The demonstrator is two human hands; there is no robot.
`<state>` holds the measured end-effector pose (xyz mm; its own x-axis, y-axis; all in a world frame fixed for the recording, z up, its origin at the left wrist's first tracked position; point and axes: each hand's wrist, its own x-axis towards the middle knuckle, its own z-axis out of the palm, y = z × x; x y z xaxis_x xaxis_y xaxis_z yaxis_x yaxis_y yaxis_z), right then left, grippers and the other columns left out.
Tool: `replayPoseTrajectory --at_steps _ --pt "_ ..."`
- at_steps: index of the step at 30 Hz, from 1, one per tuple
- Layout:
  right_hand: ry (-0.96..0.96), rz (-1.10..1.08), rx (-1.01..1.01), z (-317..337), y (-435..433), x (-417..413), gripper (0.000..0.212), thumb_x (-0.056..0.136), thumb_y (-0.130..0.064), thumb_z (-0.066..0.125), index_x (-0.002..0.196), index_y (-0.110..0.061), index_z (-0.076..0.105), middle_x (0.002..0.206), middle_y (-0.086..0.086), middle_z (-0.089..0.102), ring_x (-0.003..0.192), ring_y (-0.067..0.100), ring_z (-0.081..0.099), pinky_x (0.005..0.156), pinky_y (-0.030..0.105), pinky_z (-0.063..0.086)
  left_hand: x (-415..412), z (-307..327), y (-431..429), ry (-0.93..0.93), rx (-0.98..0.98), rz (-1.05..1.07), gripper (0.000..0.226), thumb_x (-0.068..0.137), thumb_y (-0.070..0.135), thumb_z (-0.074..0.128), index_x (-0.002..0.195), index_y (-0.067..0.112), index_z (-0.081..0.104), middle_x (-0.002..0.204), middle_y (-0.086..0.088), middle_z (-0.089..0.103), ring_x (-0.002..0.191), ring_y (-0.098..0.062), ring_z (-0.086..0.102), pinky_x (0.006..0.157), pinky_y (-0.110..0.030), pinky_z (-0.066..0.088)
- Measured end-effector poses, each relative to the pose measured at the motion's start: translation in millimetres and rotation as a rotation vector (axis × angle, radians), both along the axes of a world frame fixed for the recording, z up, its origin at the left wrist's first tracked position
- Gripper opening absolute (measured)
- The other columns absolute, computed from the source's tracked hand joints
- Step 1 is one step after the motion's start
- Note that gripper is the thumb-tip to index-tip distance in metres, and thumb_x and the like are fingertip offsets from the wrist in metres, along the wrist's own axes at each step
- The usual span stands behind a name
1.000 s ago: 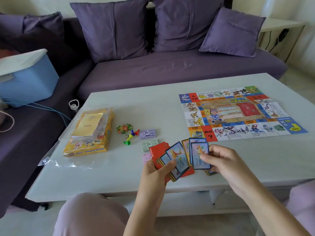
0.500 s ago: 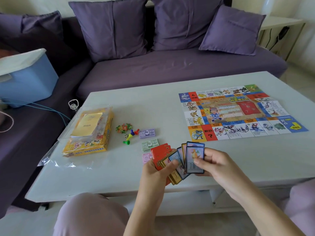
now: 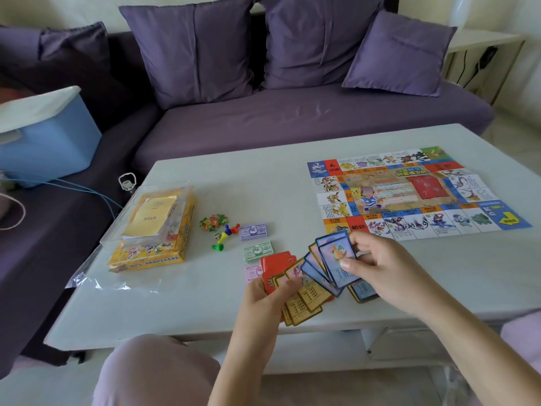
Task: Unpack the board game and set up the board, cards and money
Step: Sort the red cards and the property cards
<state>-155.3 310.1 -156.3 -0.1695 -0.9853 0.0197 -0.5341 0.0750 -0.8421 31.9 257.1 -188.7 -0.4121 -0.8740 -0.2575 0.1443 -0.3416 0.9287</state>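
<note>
Your left hand [image 3: 268, 297] grips a fan of cards [image 3: 307, 294] low over the near edge of the table [image 3: 190, 306]. The thumb is curled across the yellow-bordered faces, and the red-backed cards sit at the fan's left. Your right hand [image 3: 383, 271] pinches a blue-bordered card [image 3: 336, 256] at the fan's top right, thumb on the face and fingers curled behind. Can't tell if it's one card or two. More blue cards poke out under that hand; can't tell whether they're held or lying on the table.

The board [image 3: 409, 194] lies unfolded and flat at the far right of the table, just beyond your right hand.

Money sits in three stacks in a column left of the fan:
- The purple stack [image 3: 253, 232] is farthest.
- The green stack [image 3: 258, 251] is in the middle.
- The pink stack [image 3: 252, 272] is nearest, partly hidden behind the red cards.

The pawns [image 3: 225, 236] (green, yellow, blue, red) and a die [image 3: 217, 235] lie between the money and the yellow box [image 3: 152, 256]. A small heap of tokens [image 3: 212, 222] lies just beyond them. The box is at the table's left, with a clear lid [image 3: 117, 227] on top and a yellow booklet [image 3: 150, 215] in it. Clear wrap [image 3: 96, 284] lies at the box's near side.

A purple sofa [image 3: 292, 118] stands behind the table, with a blue bin [image 3: 44, 142] on it at left.
</note>
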Motion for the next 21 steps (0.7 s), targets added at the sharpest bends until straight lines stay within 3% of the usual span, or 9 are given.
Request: replayPoseTrajectory --at_steps 2,4,7,10,13,15,18,19,21 --pt "0.114 0.142 0.069 7.2 -0.1 -4.8 0.004 0.093 -0.018 0.057 0.092 -0.017 0.061 0.086 -0.001 0.069 0.078 0.013 0.067 0.072 0.035 0.051 3.5 -0.1 0.5 -0.044 -0.047 -0.062 0.015 0.079 0.011 0.067 0.092 0.003 0.070 0.089 -0.019 0.073 0.080 -0.030 0.071 0.067 -0.037 0.059" --pt "0.287 0.256 0.129 12.5 -2.0 -6.8 0.006 0.095 -0.020 0.055 0.092 -0.022 0.061 0.082 -0.005 0.066 0.072 0.001 0.061 0.067 0.029 0.047 4.8 0.3 2.3 -0.121 -0.087 -0.156 0.009 0.081 0.006 0.068 0.090 0.005 0.071 0.089 -0.015 0.074 0.080 -0.027 0.072 0.066 -0.033 0.058" --pt "0.480 0.274 0.102 17.1 -6.0 -3.4 0.009 0.095 -0.021 0.054 0.091 -0.028 0.059 0.078 -0.013 0.059 0.071 0.001 0.053 0.062 0.021 0.038 3.9 0.1 4.3 -0.205 -0.119 -0.249 0.015 0.081 0.001 0.069 0.095 0.007 0.071 0.091 -0.011 0.074 0.085 -0.026 0.072 0.070 -0.031 0.057" --pt "0.428 0.218 0.069 13.8 -6.5 0.8 0.015 0.095 -0.023 0.054 0.086 -0.033 0.052 0.076 -0.017 0.059 0.073 0.001 0.056 0.061 0.019 0.038 5.4 1.1 3.0 -0.222 -0.120 -0.244 0.019 0.079 -0.001 0.071 0.094 0.010 0.071 0.089 -0.009 0.075 0.084 -0.025 0.072 0.070 -0.030 0.056" --pt "0.306 0.096 0.013 3.7 -5.0 2.0 0.022 0.095 -0.026 0.055 0.077 -0.030 0.043 0.067 -0.005 0.053 0.061 0.008 0.055 0.057 0.028 0.037 6.2 0.9 2.0 -0.209 -0.105 -0.199 0.019 0.078 -0.003 0.071 0.092 0.009 0.070 0.089 -0.010 0.075 0.083 -0.026 0.072 0.068 -0.031 0.057" --pt "0.121 -0.057 -0.067 -3.4 -4.0 6.9 0.015 0.094 -0.022 0.056 0.081 -0.023 0.050 0.069 -0.001 0.059 0.057 0.004 0.054 0.057 0.025 0.039 4.5 0.2 1.1 -0.169 -0.061 -0.134 0.018 0.077 -0.004 0.071 0.092 0.006 0.069 0.089 -0.013 0.074 0.082 -0.029 0.072 0.070 -0.037 0.058" --pt "-0.604 -0.339 -0.146 -13.3 -2.2 16.0 0.008 0.093 -0.007 0.056 0.096 -0.008 0.064 0.091 0.005 0.074 0.084 0.014 0.070 0.075 0.030 0.057 -0.4 0.3 -0.7 0.001 0.034 0.016 0.024 0.067 -0.002 0.072 0.090 -0.001 0.068 0.091 -0.019 0.073 0.080 -0.034 0.071 0.067 -0.041 0.060" --pt "-0.863 -0.392 -0.143 -16.9 -0.9 18.8 0.011 0.092 -0.003 0.055 0.097 -0.005 0.064 0.092 0.008 0.074 0.086 0.018 0.070 0.075 0.031 0.058 -1.5 0.7 -0.9 0.061 0.054 0.070 0.025 0.063 0.000 0.072 0.088 -0.001 0.068 0.089 -0.020 0.072 0.077 -0.033 0.071 0.063 -0.038 0.059" --pt "-1.192 -0.483 -0.095 -23.4 1.9 25.0 0.012 0.088 -0.001 0.054 0.095 -0.003 0.063 0.086 0.009 0.071 0.080 0.018 0.066 0.071 0.027 0.056 -4.0 1.2 -1.4 0.115 0.061 0.167 0.023 0.062 0.001 0.070 0.084 0.001 0.067 0.085 -0.019 0.073 0.071 -0.030 0.071 0.057 -0.034 0.058"
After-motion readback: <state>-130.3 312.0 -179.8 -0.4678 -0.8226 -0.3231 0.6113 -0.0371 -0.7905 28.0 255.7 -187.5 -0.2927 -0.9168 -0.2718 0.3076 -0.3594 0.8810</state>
